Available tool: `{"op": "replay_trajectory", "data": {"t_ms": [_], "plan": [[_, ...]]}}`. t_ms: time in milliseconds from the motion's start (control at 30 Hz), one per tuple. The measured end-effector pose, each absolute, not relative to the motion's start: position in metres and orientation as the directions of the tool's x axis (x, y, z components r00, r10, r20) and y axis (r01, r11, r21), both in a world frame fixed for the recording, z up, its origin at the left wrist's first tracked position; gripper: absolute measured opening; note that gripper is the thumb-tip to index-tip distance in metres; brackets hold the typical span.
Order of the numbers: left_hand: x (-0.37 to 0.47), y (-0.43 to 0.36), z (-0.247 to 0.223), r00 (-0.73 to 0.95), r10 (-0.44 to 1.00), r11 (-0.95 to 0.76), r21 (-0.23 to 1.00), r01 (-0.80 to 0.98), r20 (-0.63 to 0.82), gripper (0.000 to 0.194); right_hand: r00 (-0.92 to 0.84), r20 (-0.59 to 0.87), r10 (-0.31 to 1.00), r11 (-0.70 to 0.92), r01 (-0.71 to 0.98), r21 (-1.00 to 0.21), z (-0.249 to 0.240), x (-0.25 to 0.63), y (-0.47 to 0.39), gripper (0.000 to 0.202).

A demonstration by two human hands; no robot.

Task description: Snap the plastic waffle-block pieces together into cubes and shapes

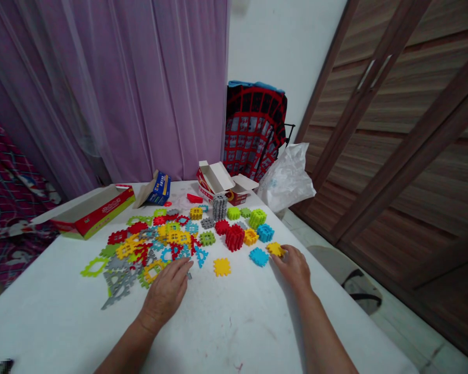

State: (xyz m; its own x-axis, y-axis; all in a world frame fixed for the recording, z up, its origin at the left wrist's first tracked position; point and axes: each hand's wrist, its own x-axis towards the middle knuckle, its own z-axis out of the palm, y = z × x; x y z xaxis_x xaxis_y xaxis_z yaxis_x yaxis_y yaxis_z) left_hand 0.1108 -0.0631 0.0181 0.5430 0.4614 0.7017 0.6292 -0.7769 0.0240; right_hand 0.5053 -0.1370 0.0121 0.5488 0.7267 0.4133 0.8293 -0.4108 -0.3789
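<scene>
My right hand [294,266] has its thumb and fingers closed on a yellow notched piece [275,249], just right of a blue piece [259,256]. My left hand [168,287] lies at the near edge of a mixed pile of notched pieces [175,236]; its fingers are together, and what is under them is hidden. Between the hands a yellow square [222,267] lies flat on the table. Behind it stand a red stack [234,237], a yellow stack [250,237], a blue stack [265,232], a green stack [257,218] and a tall grey stack [219,208].
An open red box [97,210] stands at the table's left, a blue box [158,188] behind the pile, and open red-and-white boxes [216,179] at the back. A white plastic bag [286,179] is at the back right corner. Beyond the right edge is a stool [331,265].
</scene>
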Motion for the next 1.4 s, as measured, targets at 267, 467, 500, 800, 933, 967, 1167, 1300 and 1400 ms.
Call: {"op": "replay_trajectory", "data": {"t_ms": [267, 467, 500, 800, 933, 967, 1167, 1300, 1400], "plan": [[0.110, -0.063, 0.017, 0.543, 0.475, -0.778, 0.042, 0.627, 0.693, 0.038, 0.585, 0.405, 0.703, -0.449, 0.806, -0.385, 0.008, 0.499, -0.130, 0.034], [0.111, -0.063, 0.017, 0.533, 0.485, -0.770, 0.050, 0.636, 0.693, 0.037, 0.601, 0.527, 0.601, -0.345, 0.790, -0.508, 0.022, 0.479, -0.135, 0.037], [0.111, -0.063, 0.017, 0.534, 0.490, -0.768, 0.051, 0.639, 0.689, 0.037, 0.583, 0.549, 0.600, -0.293, 0.798, -0.527, 0.024, 0.467, -0.136, 0.038], [0.111, -0.063, 0.016, 0.515, 0.513, -0.748, 0.063, 0.660, 0.687, 0.038, 0.332, 0.502, 0.799, -0.094, 0.893, -0.440, 0.029, 0.330, -0.126, 0.029], [0.111, -0.063, 0.016, 0.510, 0.511, -0.753, 0.073, 0.654, 0.692, 0.036, 0.369, 0.401, 0.838, -0.201, 0.893, -0.402, 0.029, 0.320, -0.123, 0.032], [0.111, -0.063, 0.016, 0.509, 0.510, -0.755, 0.076, 0.652, 0.694, 0.036, 0.377, 0.382, 0.844, -0.221, 0.893, -0.393, 0.028, 0.321, -0.123, 0.033], [0.111, -0.064, 0.019, 0.511, 0.489, -0.760, 0.057, 0.648, 0.706, 0.035, 0.401, 0.342, 0.850, -0.285, 0.895, -0.342, 0.027, 0.319, -0.125, 0.041], [0.112, -0.063, 0.018, 0.513, 0.479, -0.757, 0.040, 0.652, 0.712, 0.034, 0.413, 0.330, 0.849, -0.314, 0.896, -0.313, 0.030, 0.315, -0.124, 0.038], [0.112, -0.063, 0.016, 0.507, 0.479, -0.755, 0.042, 0.654, 0.717, 0.035, 0.422, 0.306, 0.853, -0.336, 0.894, -0.296, 0.033, 0.316, -0.124, 0.032]]}}
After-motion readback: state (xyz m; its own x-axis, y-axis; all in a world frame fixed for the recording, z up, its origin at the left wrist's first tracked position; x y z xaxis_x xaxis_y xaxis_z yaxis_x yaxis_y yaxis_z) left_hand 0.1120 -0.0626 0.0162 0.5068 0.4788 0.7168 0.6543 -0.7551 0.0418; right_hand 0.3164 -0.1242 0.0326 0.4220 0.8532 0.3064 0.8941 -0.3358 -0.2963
